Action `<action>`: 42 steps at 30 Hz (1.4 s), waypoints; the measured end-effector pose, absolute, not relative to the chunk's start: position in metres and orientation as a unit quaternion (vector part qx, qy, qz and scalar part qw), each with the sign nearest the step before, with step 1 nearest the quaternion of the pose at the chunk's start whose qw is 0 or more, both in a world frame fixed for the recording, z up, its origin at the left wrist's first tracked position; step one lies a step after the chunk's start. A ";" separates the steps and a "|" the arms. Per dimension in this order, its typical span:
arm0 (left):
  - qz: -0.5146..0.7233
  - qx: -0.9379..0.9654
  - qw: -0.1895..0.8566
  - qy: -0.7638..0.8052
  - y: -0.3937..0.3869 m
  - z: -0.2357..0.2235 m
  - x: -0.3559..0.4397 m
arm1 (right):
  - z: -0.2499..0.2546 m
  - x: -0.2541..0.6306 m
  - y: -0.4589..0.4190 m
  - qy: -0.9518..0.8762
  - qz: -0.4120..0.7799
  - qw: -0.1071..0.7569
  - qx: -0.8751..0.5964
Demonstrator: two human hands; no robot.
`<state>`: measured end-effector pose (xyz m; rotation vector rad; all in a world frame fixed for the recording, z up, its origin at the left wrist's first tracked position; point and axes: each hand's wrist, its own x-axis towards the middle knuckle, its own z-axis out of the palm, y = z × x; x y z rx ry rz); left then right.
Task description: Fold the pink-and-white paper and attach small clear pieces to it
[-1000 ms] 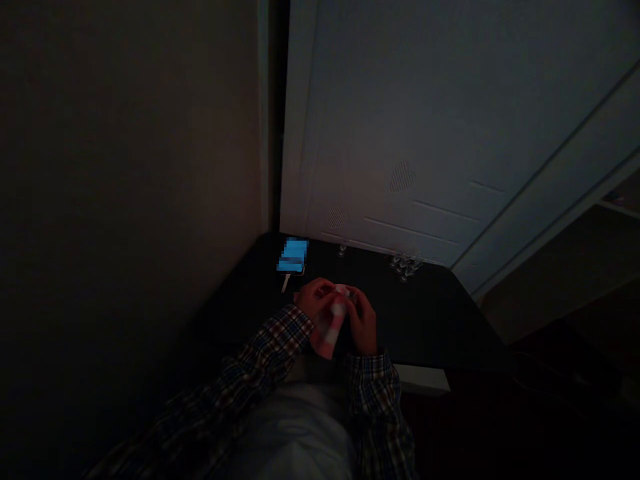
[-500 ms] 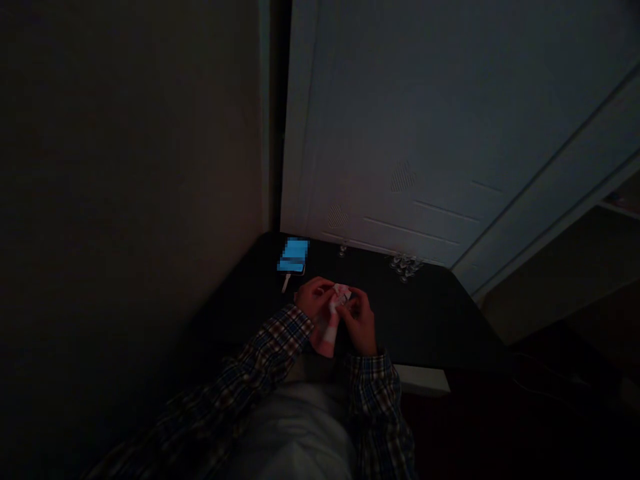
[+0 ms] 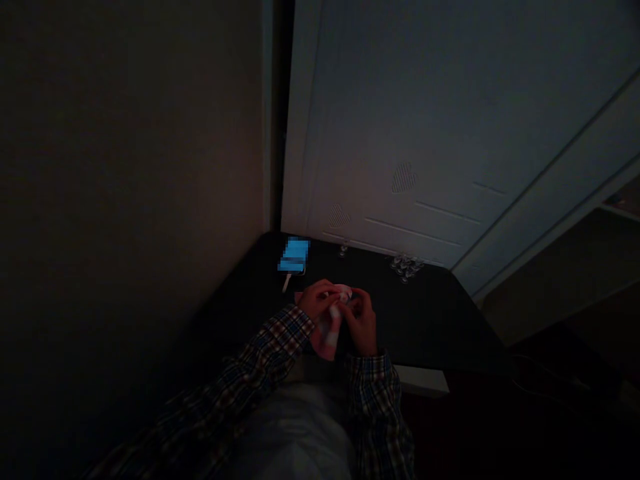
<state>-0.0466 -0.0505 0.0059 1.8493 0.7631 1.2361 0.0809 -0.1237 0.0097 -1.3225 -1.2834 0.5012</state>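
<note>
My left hand [image 3: 316, 299] and my right hand [image 3: 363, 320] meet over the near part of a dark table, both with fingers closed on a pink-and-white cloth [image 3: 328, 339]. The cloth's lower end hangs down between my wrists. Its upper end is bunched at my fingertips, around something small and pale that is too dim to make out. Beyond my hands, at the table's back edge, lies a cluster of small clear, shiny pieces [image 3: 406, 267]. A smaller clear piece [image 3: 343, 251] stands apart, left of that cluster.
A phone with a lit blue screen [image 3: 295, 255] lies at the back left of the dark table [image 3: 425, 320], a white cable [image 3: 287, 283] running from it. A pale panel with heart patterns [image 3: 380, 120] rises behind. Under the front edge sits a white box [image 3: 423, 379].
My fingers have shifted slightly on the bunched cloth, and its upper folds have changed shape. A shiny bit showed there half a second ago. The pieces on the table have stayed put.
</note>
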 end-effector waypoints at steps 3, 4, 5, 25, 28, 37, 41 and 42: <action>0.478 0.723 0.398 0.300 -0.052 0.008 -0.047 | 0.011 0.081 -0.124 -0.554 0.218 0.575 -0.561; 0.476 0.720 0.405 0.303 -0.053 0.009 -0.047 | 0.011 0.081 -0.124 -0.556 0.219 0.575 -0.559; 0.473 0.714 0.413 0.309 -0.053 0.010 -0.046 | 0.011 0.081 -0.125 -0.557 0.220 0.574 -0.559; 0.451 0.736 0.446 0.238 -0.056 0.009 -0.043 | 0.011 0.081 -0.126 -0.538 0.186 0.582 -0.581; 0.456 0.736 0.441 0.235 -0.056 0.009 -0.043 | 0.011 0.081 -0.125 -0.538 0.192 0.581 -0.579; 0.492 0.707 0.421 0.283 -0.047 0.000 -0.044 | 0.015 0.079 -0.127 -0.568 0.201 0.594 -0.533; 0.499 0.710 0.386 0.314 -0.044 0.001 -0.046 | 0.014 0.080 -0.128 -0.561 0.208 0.598 -0.533; 0.501 0.711 0.377 0.319 -0.044 0.002 -0.047 | 0.013 0.081 -0.127 -0.562 0.213 0.595 -0.533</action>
